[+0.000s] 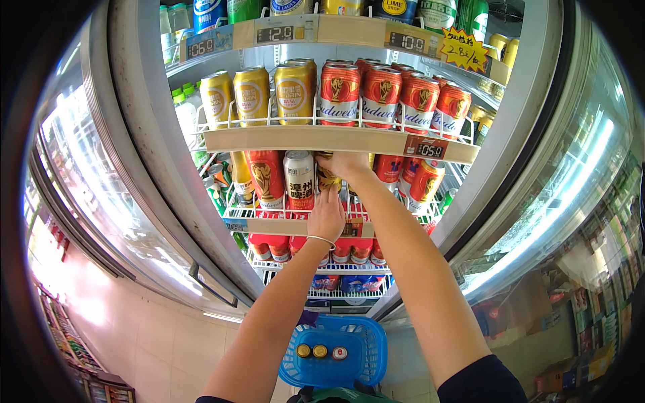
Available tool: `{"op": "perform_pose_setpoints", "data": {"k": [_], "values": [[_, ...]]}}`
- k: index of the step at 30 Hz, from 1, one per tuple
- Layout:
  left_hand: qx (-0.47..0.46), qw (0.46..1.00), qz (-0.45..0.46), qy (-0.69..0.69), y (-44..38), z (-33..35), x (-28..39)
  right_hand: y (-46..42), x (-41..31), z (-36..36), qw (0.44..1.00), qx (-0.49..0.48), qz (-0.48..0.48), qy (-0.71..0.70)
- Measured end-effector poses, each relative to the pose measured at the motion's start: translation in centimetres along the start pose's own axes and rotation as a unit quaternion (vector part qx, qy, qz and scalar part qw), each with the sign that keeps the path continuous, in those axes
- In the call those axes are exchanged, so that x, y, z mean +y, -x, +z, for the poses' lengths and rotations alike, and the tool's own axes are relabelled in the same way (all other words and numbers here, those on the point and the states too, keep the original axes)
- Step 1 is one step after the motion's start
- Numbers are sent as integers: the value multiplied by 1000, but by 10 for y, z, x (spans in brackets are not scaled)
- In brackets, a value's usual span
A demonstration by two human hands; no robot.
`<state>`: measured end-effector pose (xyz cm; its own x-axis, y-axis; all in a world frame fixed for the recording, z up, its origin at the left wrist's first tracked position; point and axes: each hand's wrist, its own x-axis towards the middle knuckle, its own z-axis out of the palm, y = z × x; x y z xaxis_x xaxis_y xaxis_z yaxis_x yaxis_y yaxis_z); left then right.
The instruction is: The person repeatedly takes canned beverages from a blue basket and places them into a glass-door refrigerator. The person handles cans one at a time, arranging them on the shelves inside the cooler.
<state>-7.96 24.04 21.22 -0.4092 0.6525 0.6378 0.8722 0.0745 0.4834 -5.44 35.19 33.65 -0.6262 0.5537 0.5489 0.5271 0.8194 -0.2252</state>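
Observation:
A gold and black drink can (328, 180) stands in the cooler's middle wire rack, partly covered by my hands. My right hand (346, 164) is bent around its upper part, just under the shelf strip above. From below, my left hand (326, 215) reaches up with straight fingers against the can's lower front; whether it grips is hidden. A thin bracelet (321, 243) circles the left wrist. Directly left of the can is a white and red beer can (299, 180), and beyond that a tall red Budweiser can (265, 179).
Red Budweiser cans (381, 95) and gold cans (251, 95) line the shelf above. Glass doors (126, 151) flank the opening. A blue plastic basket (374, 347) below holds two gold-topped cans (319, 350) and one red-and-silver-topped can (339, 352). Cartons (574, 370) sit at right.

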Motion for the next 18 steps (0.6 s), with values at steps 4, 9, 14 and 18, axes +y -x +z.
{"op": "perform_pose_setpoints", "data": {"k": [4,9,14,18], "values": [[55,998,10,26,1,1,-6,34,-10,-2,991,115,-68,30],[-52,994,55,75,-9,-9,-17,75,2,6,993,78,-81,-21],[63,989,97,91,5,-47,18,111,-7,-37,956,236,-144,-94],[130,978,68,147,42,-89,48,163,-46,-83,945,269,-130,-136]]}}
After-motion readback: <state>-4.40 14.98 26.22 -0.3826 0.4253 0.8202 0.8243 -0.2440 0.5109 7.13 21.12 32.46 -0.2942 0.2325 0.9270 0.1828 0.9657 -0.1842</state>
